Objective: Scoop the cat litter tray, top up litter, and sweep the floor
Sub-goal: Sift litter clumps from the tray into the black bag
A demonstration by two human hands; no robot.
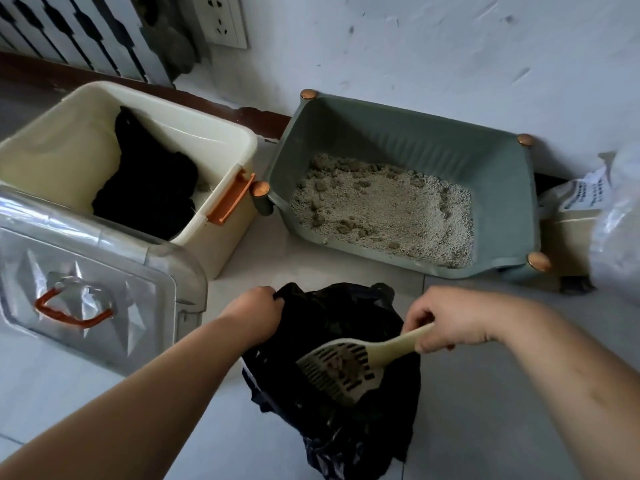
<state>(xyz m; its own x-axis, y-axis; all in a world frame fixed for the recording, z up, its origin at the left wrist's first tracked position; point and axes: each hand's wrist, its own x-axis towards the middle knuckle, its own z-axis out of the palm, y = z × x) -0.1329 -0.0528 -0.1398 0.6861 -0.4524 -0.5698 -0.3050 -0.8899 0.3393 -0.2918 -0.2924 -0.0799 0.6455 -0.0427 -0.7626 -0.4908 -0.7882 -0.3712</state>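
Observation:
A green litter tray (408, 133) with copper-coloured corner knobs stands against the wall, holding grey litter (388, 209) with several clumps. In front of it a black rubbish bag (332, 420) sits on the floor. My left hand (256, 308) grips the bag's left edge and holds it open. My right hand (446, 317) holds the handle of a cream slotted scoop (341, 370), which hangs over the bag's mouth with a clump of soiled litter in it.
A cream storage bin (55, 157) with an orange latch and a black bag inside stands at the left. Its clear lid (86, 271) with an orange handle lies in front. A litter sack (585, 199) rests at the right. Pale floor tiles surround the bag.

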